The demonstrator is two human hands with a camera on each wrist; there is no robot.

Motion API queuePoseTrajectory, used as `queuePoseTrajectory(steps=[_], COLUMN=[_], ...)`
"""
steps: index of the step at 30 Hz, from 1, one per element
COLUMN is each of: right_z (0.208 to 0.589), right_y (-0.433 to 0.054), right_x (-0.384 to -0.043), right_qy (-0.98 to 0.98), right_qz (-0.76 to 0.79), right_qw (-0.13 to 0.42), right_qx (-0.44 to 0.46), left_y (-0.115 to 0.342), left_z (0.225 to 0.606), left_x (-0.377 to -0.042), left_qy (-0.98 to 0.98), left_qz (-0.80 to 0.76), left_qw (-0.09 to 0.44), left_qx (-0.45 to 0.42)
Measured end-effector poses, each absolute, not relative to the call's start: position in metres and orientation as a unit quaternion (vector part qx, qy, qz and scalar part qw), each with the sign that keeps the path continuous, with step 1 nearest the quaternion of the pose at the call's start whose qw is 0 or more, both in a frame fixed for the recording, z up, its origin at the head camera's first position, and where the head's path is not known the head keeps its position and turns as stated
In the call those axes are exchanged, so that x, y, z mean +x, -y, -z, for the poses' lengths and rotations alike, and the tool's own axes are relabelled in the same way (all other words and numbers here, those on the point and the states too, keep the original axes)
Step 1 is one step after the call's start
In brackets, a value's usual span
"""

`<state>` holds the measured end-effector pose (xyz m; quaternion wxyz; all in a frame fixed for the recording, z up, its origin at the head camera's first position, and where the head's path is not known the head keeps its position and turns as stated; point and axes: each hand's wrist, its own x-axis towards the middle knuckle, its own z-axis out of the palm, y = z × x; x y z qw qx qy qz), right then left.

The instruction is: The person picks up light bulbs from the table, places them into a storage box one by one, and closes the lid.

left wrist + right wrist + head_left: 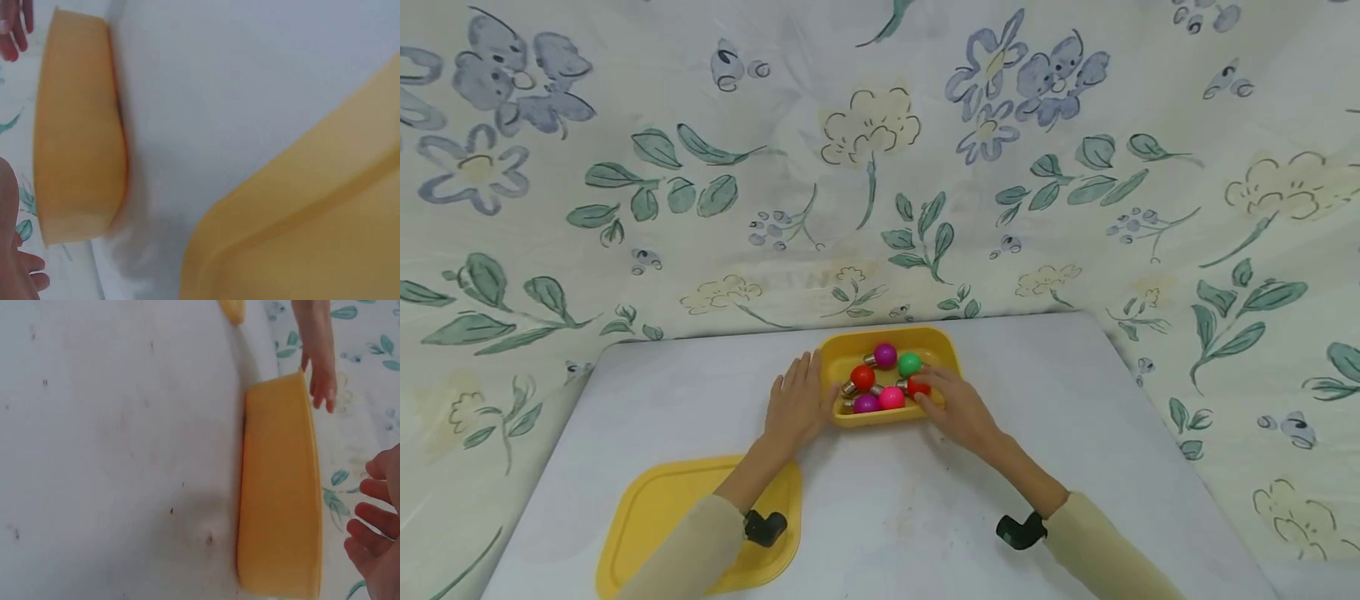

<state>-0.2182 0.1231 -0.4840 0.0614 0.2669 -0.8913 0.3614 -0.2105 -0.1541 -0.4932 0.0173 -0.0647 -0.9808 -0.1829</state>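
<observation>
A yellow plastic container point(951, 358) holds several small coloured light bulbs: a purple bulb point(885, 357), a green bulb point(909, 364), a red bulb point(862, 377), a pink bulb point(891, 398), another purple bulb point(866, 404) and a second red bulb point(917, 386). My left hand point(797, 402) is at the container's left end, fingers extended and holding nothing. Over the right end is my right hand point(957, 408), fingers loosely bent near the second red bulb, which it partly hides. The right wrist view shows nothing between the fingers of that right hand point(375, 531).
A flat yellow lid point(662, 517) lies on the white table point(880, 517), front left, partly under my left forearm. Flower-patterned cloth point(865, 208) rises behind the table and surrounds its sides. Both wrists carry black camera mounts.
</observation>
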Motion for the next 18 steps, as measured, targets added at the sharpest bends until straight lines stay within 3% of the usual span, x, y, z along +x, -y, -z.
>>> queuePoseTrajectory(steps=[5, 11, 18], right_z=[0.481, 0.481, 0.494], right_y=[-0.121, -0.116, -0.106], right_x=[-0.208, -0.192, -0.175], right_qy=[0.875, 0.854, 0.832], right_qz=[-0.389, -0.421, -0.47], right_qw=[0.074, 0.08, 0.041], right_qx=[0.278, 0.294, 0.291], left_y=[0.165, 0.189, 0.221], left_z=[0.486, 0.476, 0.474], left_x=[-0.191, -0.157, -0.12], left_qy=[0.968, 0.953, 0.958], left_qz=[0.238, 0.295, 0.276], left_qw=[0.026, -0.004, -0.041], left_qx=[-0.079, -0.066, -0.066])
